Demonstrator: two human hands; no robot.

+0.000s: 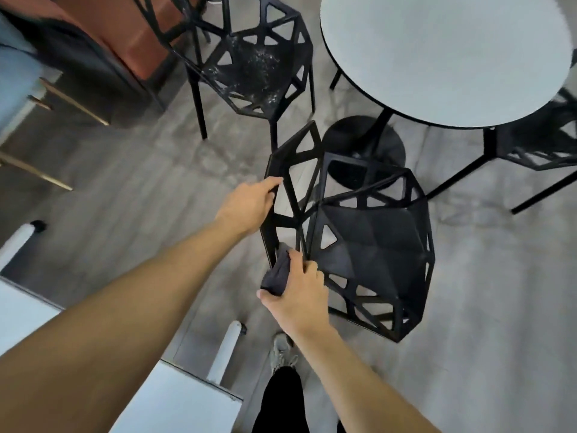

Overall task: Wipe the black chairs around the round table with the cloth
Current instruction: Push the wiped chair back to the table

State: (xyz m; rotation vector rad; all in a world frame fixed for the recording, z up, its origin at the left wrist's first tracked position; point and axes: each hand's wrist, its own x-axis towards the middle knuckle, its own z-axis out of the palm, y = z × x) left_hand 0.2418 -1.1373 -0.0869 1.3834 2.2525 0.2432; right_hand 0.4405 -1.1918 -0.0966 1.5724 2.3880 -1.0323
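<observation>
A black openwork chair (371, 245) stands right below me, its backrest toward my left. My left hand (248, 206) grips the top edge of that backrest. My right hand (298, 293) holds a bunched dark grey cloth (278, 275) against the lower part of the backrest frame. A second black chair (253, 64), its seat speckled with white dust, stands further back. Part of a third black chair (537, 142) shows under the right side of the round white table (446, 54).
The table's black pedestal base (362, 148) sits just beyond the near chair. White furniture with rounded legs (175, 398) is at my lower left. A rust-coloured seat (131, 29) and gold-legged furniture (46, 98) stand at the upper left. My shoe (281, 351) is on the grey floor.
</observation>
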